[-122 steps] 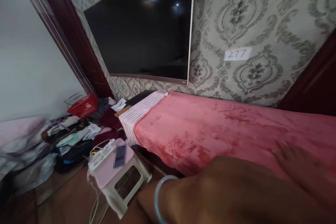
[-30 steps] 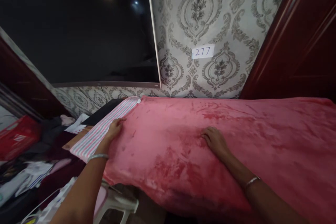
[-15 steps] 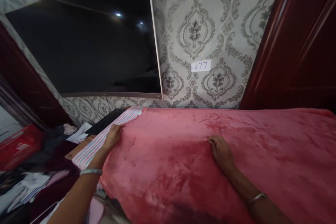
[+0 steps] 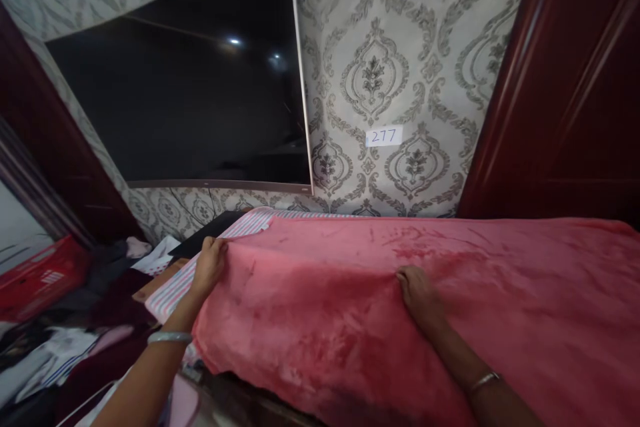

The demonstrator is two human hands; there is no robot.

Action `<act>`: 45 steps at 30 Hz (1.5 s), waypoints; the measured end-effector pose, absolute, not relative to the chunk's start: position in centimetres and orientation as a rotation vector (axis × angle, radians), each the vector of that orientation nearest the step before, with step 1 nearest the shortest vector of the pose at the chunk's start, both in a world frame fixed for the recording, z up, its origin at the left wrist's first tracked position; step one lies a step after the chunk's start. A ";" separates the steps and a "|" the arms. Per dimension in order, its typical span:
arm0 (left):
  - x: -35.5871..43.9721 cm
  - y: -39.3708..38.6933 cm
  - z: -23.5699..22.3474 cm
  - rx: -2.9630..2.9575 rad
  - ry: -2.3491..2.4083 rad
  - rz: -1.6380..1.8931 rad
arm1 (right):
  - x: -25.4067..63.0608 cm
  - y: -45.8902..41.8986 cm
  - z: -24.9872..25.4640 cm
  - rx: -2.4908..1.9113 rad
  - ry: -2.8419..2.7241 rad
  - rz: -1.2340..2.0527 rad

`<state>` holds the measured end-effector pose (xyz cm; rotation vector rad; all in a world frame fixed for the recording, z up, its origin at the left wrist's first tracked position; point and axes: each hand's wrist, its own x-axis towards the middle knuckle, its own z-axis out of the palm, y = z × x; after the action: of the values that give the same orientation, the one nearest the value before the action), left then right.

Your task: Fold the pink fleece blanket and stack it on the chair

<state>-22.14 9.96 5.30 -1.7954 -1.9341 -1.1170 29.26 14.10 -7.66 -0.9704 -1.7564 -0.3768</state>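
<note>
Left grip: we have the left grip [image 4: 209, 267] clenched on the pink blanket [image 4: 530, 300] near its left edge, low left of centre, with the fingers curled into the fabric.

Right grip: we have the right grip [image 4: 418, 292] at the lower middle of the frame, its fingers pinching up a low ridge of the same blanket.

Blanket: it spreads across the lower part of the frame, out to the right edge, and both grips rest on top of it. Its near left edge hangs in a soft fold below the left grip.

Handling: we judge it light, soft and floppy, with a plush surface that should not slip much. It will sag wherever we leave it unsupported, so a firm hold along the edge, with the grips well apart, looks best.

Under it: a striped sheet [image 4: 173, 300] shows beyond the blanket's left edge.

Rest: a dark wall screen [image 4: 175, 107] fills the upper left, beside patterned wallpaper [image 4: 425, 47] bearing a paper card [image 4: 383, 136] marked 277. A red box [image 4: 40, 279] and a heap of clothes [image 4: 105, 307] lie at the lower left, and a dark red door frame [image 4: 555, 80] stands at the right.
</note>
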 end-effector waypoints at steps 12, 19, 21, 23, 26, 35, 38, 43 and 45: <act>-21.5 7.3 7.0 -1.845 -1.964 -1.033 | 30.5 13.5 -4.8 -0.969 -1.766 -0.300; -22.0 5.3 9.1 -2.039 -2.120 -1.174 | 32.8 11.5 -0.7 -1.004 -1.913 -0.269; -21.8 4.2 9.7 -2.105 -2.203 -1.330 | 33.2 11.2 -0.2 -1.013 -1.943 -0.255; -21.5 3.2 10.3 -2.170 -2.271 -1.465 | 33.4 11.0 0.1 -1.011 -1.955 -0.254; -21.2 1.9 10.9 -2.313 -2.302 -1.481 | 33.8 10.7 0.7 -1.028 -1.971 -0.244; -21.4 -0.2 12.1 -2.199 -2.058 -0.790 | 35.1 8.5 1.6 -1.022 -1.998 -0.172; -20.2 -1.7 12.9 -2.099 -1.964 -0.885 | 35.8 7.6 1.1 -0.998 -2.030 -0.138; -17.8 -4.3 14.0 -2.023 -1.945 -1.254 | 36.4 6.2 0.6 -1.010 -2.009 -0.087; -17.2 -5.3 14.2 -1.918 -2.053 -1.356 | 36.0 5.8 0.8 -1.037 -1.984 -0.071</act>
<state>-17.16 -5.28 14.20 -1.9183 -2.0534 -1.3560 36.05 5.76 0.76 -1.0365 -1.9841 -0.0710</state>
